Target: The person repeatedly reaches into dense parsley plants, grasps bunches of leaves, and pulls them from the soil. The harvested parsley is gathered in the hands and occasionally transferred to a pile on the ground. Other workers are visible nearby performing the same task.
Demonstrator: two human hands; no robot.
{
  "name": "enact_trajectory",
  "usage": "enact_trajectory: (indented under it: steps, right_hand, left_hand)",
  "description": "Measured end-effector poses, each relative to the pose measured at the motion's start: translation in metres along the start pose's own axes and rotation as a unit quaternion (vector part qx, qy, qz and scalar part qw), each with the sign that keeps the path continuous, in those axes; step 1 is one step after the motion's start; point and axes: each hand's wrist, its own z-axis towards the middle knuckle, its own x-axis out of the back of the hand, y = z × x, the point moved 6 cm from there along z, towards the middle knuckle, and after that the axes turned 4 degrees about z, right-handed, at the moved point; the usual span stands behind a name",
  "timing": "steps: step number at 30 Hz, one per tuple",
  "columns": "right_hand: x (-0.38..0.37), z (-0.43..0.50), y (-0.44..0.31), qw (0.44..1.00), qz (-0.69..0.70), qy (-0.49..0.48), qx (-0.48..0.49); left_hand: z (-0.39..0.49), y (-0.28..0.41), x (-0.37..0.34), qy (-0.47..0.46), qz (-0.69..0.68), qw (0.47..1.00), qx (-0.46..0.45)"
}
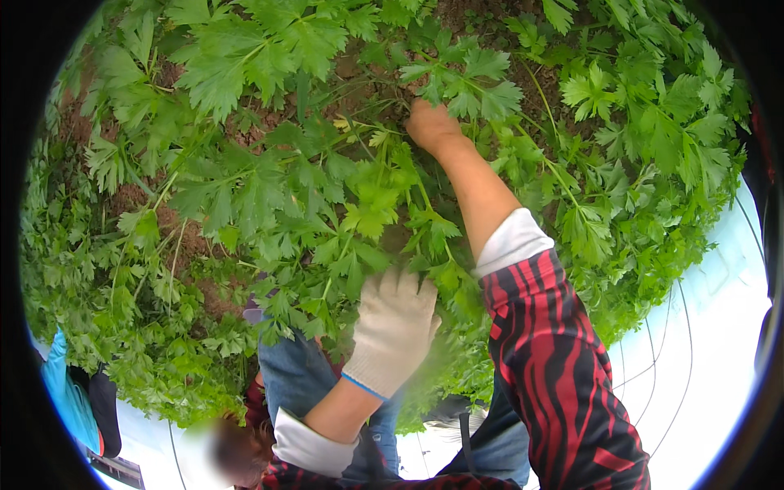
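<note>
Leafy green plants that look like celery (269, 190) surround both hands. My bare right hand (433, 125) reaches down among the stems close to the soil, beneath a leaf spray (471, 82); its fingers are partly hidden, so what they touch cannot be told. Nearer my body, my left hand (395, 327) wears a white knit glove with a blue edge. It lies palm down over the leaves just above my jeans, its fingers slightly apart and their tips close to the foliage. No object shows in it.
Reddish-brown soil (184, 226) shows between the plants. My knee in blue jeans (294, 367) is at the lower middle. Another person's head (242, 447) is at the lower left, near a person in a light-blue garment (67, 380). Pale sheeting with dark lines (692, 331) shows at right.
</note>
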Motion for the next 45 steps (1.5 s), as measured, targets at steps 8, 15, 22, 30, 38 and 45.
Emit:
enact_trajectory:
  steps: [8,15,22,30,38,45]
  right_hand:
    - [-0.055,-0.127,0.071,0.938,0.319,0.011,-0.134]
    - [0.015,-0.094,0.040,0.920,0.166,0.354,0.040]
    - [-0.043,-0.032,0.055,0.991,-0.068,0.035,-0.113]
    - [0.059,-0.043,0.024,0.970,0.235,0.060,0.018]
    - [-0.005,0.010,-0.077,0.950,-0.193,-0.088,0.231]
    - [-0.004,0.023,-0.016,0.981,0.110,0.137,0.075]
  left_hand:
    - [0.000,0.001,-0.002,-0.013,-0.004,1.000,-0.011]
    - [0.000,0.004,-0.011,-0.054,0.015,0.998,0.011]
    - [0.000,0.008,-0.011,-0.056,0.040,0.998,0.007]
    - [0.000,0.002,-0.009,-0.026,-0.012,1.000,0.007]
    - [-0.002,-0.002,-0.003,-0.028,-0.039,0.999,0.024]
    - [-0.009,-0.008,-0.008,-0.096,-0.023,0.994,0.054]
